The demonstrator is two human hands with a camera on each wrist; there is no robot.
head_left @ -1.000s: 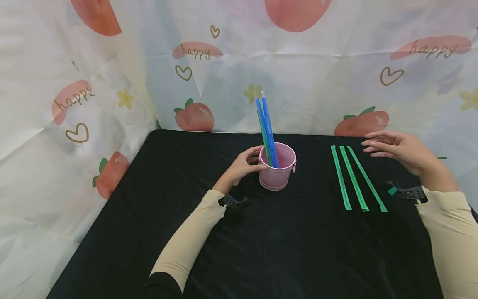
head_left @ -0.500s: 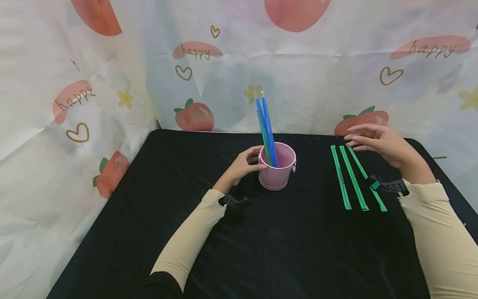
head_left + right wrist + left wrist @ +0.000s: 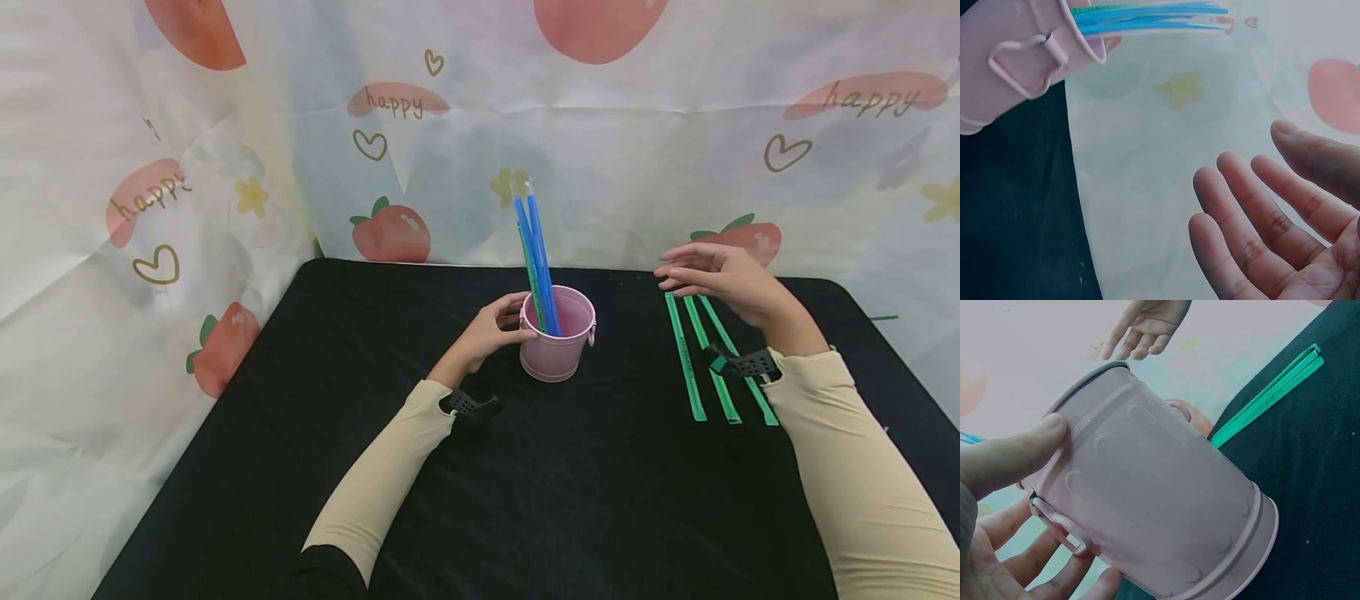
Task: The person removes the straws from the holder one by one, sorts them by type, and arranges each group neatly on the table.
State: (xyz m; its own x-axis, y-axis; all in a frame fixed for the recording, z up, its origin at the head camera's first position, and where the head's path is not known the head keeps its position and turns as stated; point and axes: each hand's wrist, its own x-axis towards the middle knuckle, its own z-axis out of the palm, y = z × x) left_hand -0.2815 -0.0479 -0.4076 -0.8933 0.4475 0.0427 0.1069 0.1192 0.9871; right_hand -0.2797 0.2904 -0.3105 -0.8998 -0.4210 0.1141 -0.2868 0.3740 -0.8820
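Note:
My left hand (image 3: 487, 333) holds the small pink bucket (image 3: 551, 358) at its left side, thumb at the front of the rim and fingers round the side by a handle (image 3: 1069, 528). The bucket stands upright. Leaning out of it are blue straws (image 3: 546, 267) in clear wrappers and a thin green-wrapped straw (image 3: 528, 258). My right hand (image 3: 731, 279) hovers, holding nothing, over the far ends of three green-wrapped straws (image 3: 686, 367) that lie fanned out on the table. In the right wrist view its fingers (image 3: 1247, 187) are spread and slightly bent.
A black cloth covers the table (image 3: 600, 500). Behind and to the left hangs a pale curtain (image 3: 600, 167) printed with peaches, hearts and "happy". A thin green line (image 3: 885, 317) shows beyond the table's right edge. Black straps are on both wrists.
My right hand has moved left from beyond the green-wrapped straws to above their far ends, and its arm now overlaps part of them. The left hand and bucket have stayed in place.

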